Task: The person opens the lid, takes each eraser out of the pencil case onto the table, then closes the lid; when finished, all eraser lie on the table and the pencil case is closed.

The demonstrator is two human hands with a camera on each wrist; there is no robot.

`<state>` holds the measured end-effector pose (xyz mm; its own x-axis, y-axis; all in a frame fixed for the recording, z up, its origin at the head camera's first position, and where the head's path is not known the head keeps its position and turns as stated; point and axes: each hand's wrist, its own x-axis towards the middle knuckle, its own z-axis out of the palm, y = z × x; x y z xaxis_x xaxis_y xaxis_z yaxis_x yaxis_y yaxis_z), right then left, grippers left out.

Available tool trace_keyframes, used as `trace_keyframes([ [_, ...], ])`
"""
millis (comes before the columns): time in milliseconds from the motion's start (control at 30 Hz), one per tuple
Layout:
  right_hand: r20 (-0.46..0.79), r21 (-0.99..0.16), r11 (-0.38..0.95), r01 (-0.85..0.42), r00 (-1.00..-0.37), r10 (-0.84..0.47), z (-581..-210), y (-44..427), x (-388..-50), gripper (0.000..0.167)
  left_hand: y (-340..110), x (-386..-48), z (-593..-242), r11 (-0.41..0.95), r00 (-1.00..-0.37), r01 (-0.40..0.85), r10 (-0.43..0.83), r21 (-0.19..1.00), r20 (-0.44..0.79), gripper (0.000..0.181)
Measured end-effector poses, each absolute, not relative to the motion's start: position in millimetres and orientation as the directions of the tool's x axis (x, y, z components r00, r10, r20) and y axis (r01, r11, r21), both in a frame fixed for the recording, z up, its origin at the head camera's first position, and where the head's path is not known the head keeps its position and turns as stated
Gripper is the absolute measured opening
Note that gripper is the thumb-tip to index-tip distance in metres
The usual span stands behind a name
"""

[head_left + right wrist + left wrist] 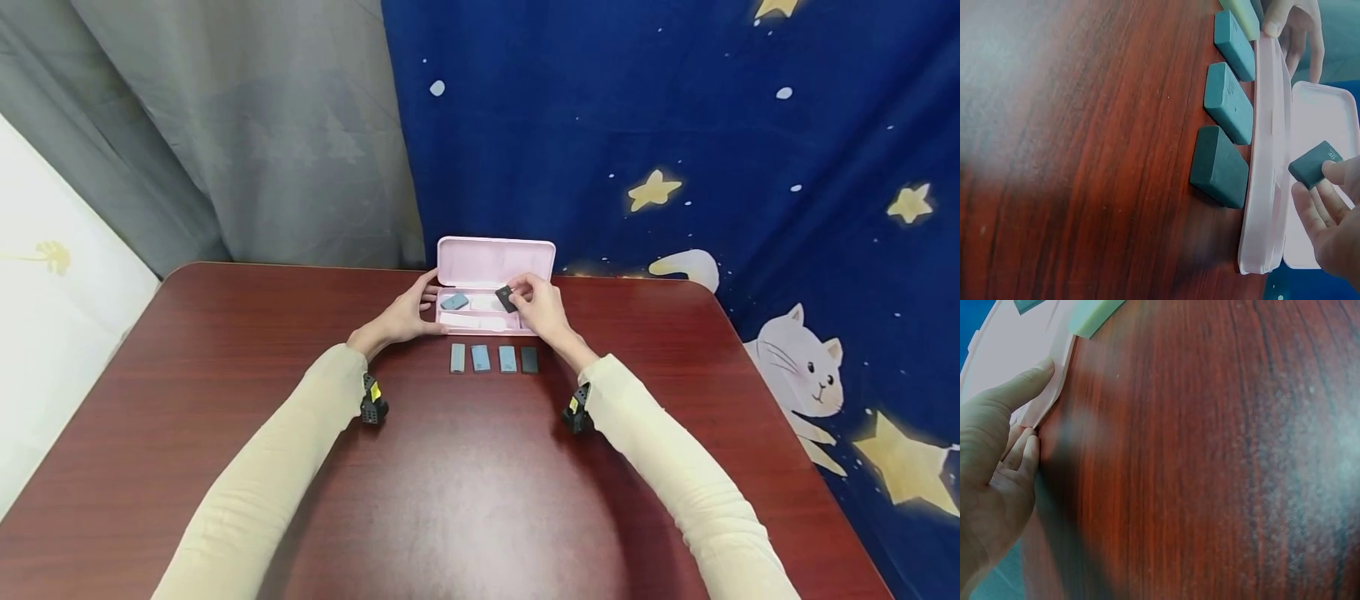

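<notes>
An open pink pencil case (495, 331) stands near the table's far edge, its lid raised behind it. My left hand (405, 315) holds the case's left end, thumb at the front corner and fingers toward the back. In the right wrist view, my right hand (1335, 206) pinches a black eraser (1315, 164) between thumb and fingers, above the case. A blue-grey eraser (454, 302) lies inside the case at its left. In front of the case several erasers form a row: a pale green one (457, 358), two blue ones and a dark one (529, 360).
The reddish-brown wooden table (465, 483) stretches toward me. A grey curtain (300, 150) and a dark blue curtain (540, 125) with stars hang right behind the far edge. Each wrist carries a small black camera (372, 400).
</notes>
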<state>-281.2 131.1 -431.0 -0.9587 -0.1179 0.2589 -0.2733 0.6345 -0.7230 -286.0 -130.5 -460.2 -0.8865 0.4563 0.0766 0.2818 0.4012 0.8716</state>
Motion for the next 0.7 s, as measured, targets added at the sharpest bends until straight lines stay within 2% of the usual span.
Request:
trace_keyframes([
  [167, 0.263, -0.765, 0.588, -0.262, -0.961, -0.086, -430, 128, -272, 0.025, -132, -286, -461, 0.394, -0.885, 0.277, 0.459, 0.876, 0.074, 0.106],
  [333, 0.214, -0.807, 0.544, -0.229, -0.973, -0.091, -431, 122, -261, 0.025, -132, -286, -462, 0.406, -0.889, 0.273, 0.453, 0.872, 0.067, 0.106],
  [533, 0.020, -0.952, 0.302, -0.048, -0.995, -0.096, -428, 115, -240, 0.022, -131, -286, -460, 0.416, -0.886, 0.272, 0.459, 0.868, 0.058, 0.106],
  [700, -0.104, -0.980, 0.182, 0.080, -0.986, -0.131, -428, 110, -219, 0.024, -131, -285, -457, 0.423, -0.887, 0.274, 0.459, 0.864, 0.056, 0.105],
])
